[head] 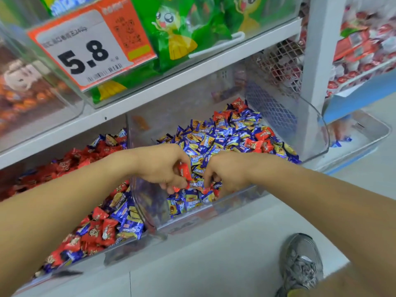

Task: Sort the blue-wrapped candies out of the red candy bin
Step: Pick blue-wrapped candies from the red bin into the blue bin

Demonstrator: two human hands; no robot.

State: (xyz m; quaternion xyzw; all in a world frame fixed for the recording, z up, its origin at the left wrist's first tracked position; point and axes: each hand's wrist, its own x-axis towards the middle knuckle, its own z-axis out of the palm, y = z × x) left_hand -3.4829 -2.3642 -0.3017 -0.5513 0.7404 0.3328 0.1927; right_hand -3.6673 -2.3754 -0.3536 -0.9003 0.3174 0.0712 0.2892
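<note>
Two clear plastic bins sit side by side on the bottom shelf. The left bin (111, 257) holds mostly red-wrapped candies (100, 230) with blue-wrapped candies (126, 226) mixed in near its right side. The right bin (317, 133) holds mostly blue-wrapped candies (214, 138) with a few red ones (260, 143). My left hand (165, 168) is over the front of the right bin and grips several red candies (184, 171). My right hand (222, 172) is beside it, its fingers curled down into the candy pile and pinching a red candy (206, 190).
A white shelf (192, 69) above carries green snack bags (171, 33) behind a clear front and a 5.8 price tag (85, 50). A white upright post (317, 50) stands at the right. My grey shoe (302, 264) is on the pale floor below.
</note>
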